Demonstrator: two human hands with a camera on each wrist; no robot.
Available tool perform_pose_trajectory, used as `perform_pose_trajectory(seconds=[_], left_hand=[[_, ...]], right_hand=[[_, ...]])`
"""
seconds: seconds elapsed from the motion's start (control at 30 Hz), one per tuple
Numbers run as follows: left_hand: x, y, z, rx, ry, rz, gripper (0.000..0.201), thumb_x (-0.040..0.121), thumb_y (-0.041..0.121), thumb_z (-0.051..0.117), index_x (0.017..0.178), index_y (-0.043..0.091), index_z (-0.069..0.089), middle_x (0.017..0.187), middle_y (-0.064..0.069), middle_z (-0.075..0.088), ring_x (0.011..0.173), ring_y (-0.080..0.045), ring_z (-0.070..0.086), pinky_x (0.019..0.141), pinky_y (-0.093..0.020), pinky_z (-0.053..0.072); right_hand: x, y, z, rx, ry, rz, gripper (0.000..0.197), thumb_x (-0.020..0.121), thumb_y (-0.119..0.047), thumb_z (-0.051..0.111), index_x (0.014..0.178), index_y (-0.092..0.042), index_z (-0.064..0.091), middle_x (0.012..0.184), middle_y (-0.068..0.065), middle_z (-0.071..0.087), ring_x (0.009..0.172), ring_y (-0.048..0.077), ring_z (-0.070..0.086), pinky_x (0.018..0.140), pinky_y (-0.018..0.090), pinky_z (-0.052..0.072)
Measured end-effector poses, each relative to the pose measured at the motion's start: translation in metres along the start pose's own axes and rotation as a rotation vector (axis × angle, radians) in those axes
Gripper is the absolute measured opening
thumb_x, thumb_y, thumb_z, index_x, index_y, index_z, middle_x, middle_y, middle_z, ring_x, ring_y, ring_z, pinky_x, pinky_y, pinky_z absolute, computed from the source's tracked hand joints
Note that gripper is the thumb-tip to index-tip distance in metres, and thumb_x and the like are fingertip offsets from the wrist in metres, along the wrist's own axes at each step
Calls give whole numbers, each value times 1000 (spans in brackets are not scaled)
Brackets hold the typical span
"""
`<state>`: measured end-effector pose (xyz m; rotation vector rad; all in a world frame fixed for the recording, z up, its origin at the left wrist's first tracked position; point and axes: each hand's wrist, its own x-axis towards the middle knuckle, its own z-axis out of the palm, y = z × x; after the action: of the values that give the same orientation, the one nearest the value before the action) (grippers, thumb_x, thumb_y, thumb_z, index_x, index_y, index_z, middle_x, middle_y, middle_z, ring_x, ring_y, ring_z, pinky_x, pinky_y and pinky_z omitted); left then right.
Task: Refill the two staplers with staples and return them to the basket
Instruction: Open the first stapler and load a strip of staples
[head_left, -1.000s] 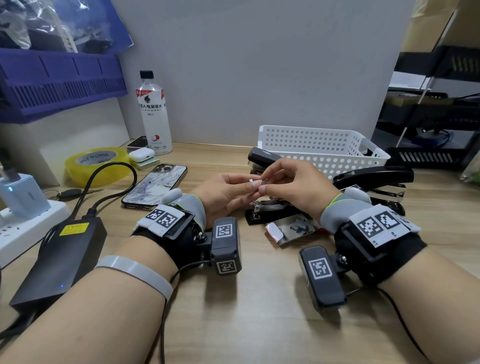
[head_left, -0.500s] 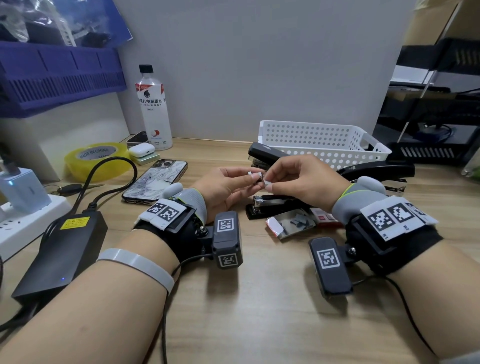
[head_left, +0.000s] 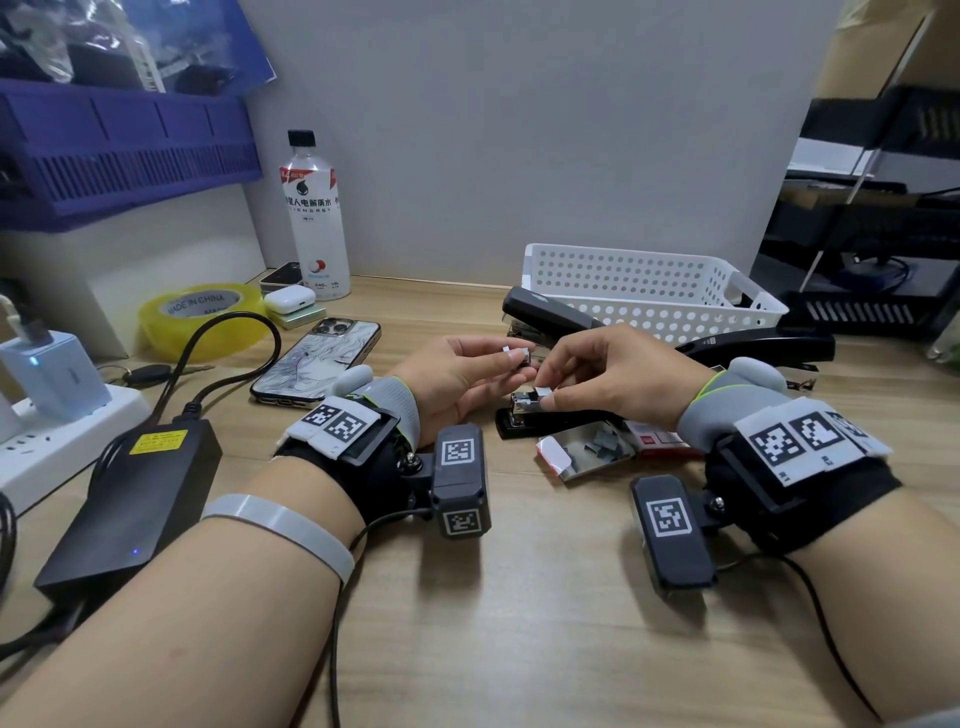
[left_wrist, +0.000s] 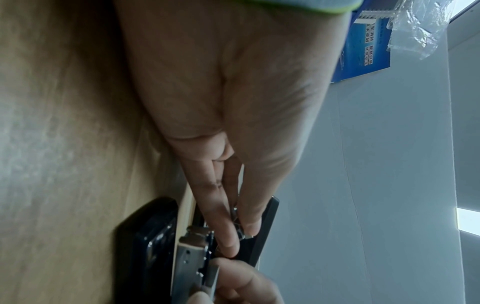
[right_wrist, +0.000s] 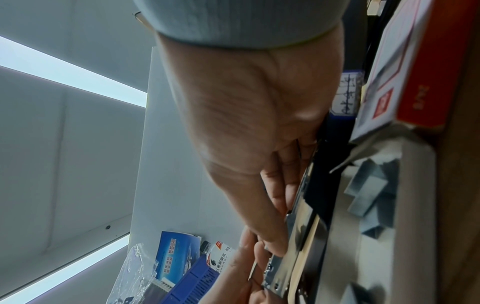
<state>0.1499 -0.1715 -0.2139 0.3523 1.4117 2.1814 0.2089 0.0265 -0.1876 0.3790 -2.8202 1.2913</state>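
A small black stapler (head_left: 550, 422) lies open at the table's middle, its top (head_left: 545, 316) hinged back and its metal magazine (head_left: 521, 404) exposed. My left hand (head_left: 517, 358) pinches a short piece of staples (head_left: 523, 357) just above it; the left wrist view shows the left hand (left_wrist: 239, 230) pinching it between thumb and fingers. My right hand (head_left: 543, 391) pinches a staple strip (head_left: 545, 389) right at the magazine's front end. A larger black stapler (head_left: 758, 347) lies to the right, in front of the white basket (head_left: 649, 312). In the right wrist view my right hand (right_wrist: 272, 238) hovers beside the magazine (right_wrist: 279, 265).
An open staple tray (head_left: 587, 453) with loose staple strips and a red staple box (head_left: 655, 440) lie just in front of the small stapler. At left are a phone (head_left: 317, 364), a tape roll (head_left: 202, 317), a bottle (head_left: 314, 218), a power brick (head_left: 135, 493) and cables.
My hands, which held the staples together, have drawn apart. The right hand has dropped to the magazine with a strip, while the left keeps a short piece.
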Motion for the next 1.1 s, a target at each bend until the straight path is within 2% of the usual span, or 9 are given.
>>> perform_pose_trajectory(seconds=[0.2,0.3,0.5,0.63,0.73,0.83,0.97,1.03,1.1], left_hand=[[1,-1,-1,15,-5,-5,22,82,-4,67,104,-5,70,94,-21,73,84,-24,73,74,-22,59],[1,-1,-2,29,-9,-1,20,84,-4,66,103,-4,71,94,-21,73,85,-24,73,77,-24,59],[2,-2,-2,38,-11,4,24,85,-4,66,109,-6,69,96,-21,73,88,-24,73,76,-22,59],[3,-2,-3,24,-25,4,24,86,-5,64,110,-8,68,100,-23,71,87,-23,73,81,-24,59],[3,-2,-3,36,-22,0,21,86,-5,64,106,-7,70,104,-24,71,89,-23,72,84,-26,58],[4,-2,-3,43,-23,-6,18,86,-5,64,102,-5,71,103,-23,72,89,-23,73,79,-24,59],[3,0,-3,68,-31,-12,19,86,-4,64,104,-3,71,104,-21,73,90,-22,73,79,-24,59],[2,1,-3,72,-21,-14,17,85,-2,66,101,-1,72,103,-21,73,88,-21,73,75,-22,59],[2,0,-2,67,-22,-11,16,82,0,69,98,0,72,103,-20,73,86,-20,73,74,-22,59]], right_hand=[[1,1,1,-15,5,-3,13,77,-19,84,86,-18,75,81,0,72,68,3,64,70,18,51],[1,2,1,-11,0,-4,13,77,-18,84,86,-17,75,80,-2,72,67,2,63,69,18,50],[1,2,0,-9,-6,-6,15,76,-17,84,88,-15,76,80,-1,73,69,4,64,71,21,51],[2,0,1,53,126,-75,9,89,-20,72,89,-12,74,82,11,75,73,11,65,78,30,53],[4,-3,-1,-1,178,-42,20,98,-24,58,86,-16,73,74,3,78,67,10,59,79,40,51],[4,-4,-1,-65,163,5,22,97,-28,55,85,-19,72,73,-3,78,68,23,56,82,49,53],[3,-7,3,-54,123,18,21,96,-27,56,87,-19,74,76,-4,79,76,27,69,85,45,55],[4,-7,4,-3,146,6,20,96,-25,57,86,-18,73,75,-1,79,77,20,69,84,41,54],[5,-5,3,30,238,-14,14,94,-21,61,87,-15,72,72,1,77,71,12,64,78,34,51]])
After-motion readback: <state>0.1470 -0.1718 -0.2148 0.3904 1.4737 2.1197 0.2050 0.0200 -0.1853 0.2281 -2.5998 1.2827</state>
